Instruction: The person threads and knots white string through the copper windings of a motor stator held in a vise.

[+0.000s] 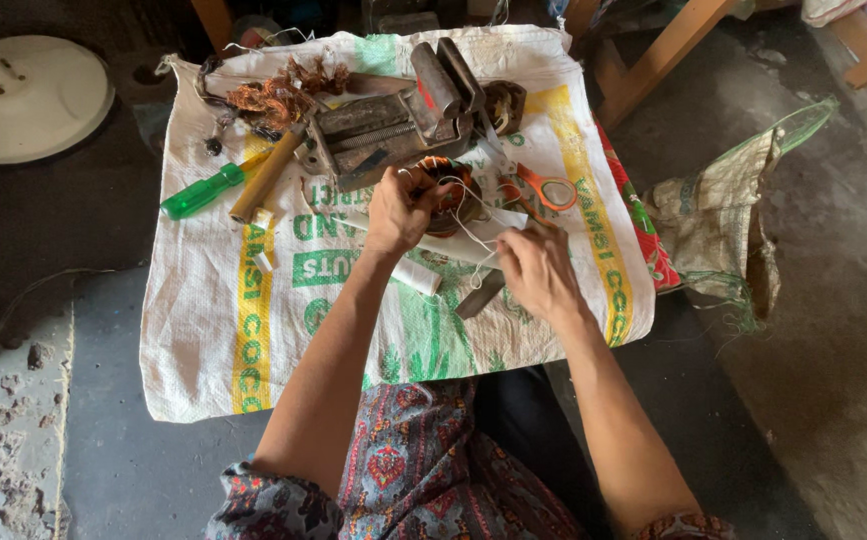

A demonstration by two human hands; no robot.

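Note:
My left hand (400, 208) grips a round copper-wound coil (450, 192) just below a rusty metal bench vise (408, 122) on a white woven sack (213, 330). A white thread (473, 235) runs from the coil to my right hand (536, 268), which pinches it a little to the right. A white spool (416, 276) lies under my left wrist. A dark flat blade (480, 294) lies beside my right hand.
Orange-handled scissors (543, 188) lie right of the coil. A green-handled screwdriver (201, 190) and a wooden handle (265, 176) lie to the left, tangled copper wire (278, 95) behind them. A white fan base (23, 95) stands far left, another sack (723, 215) to the right.

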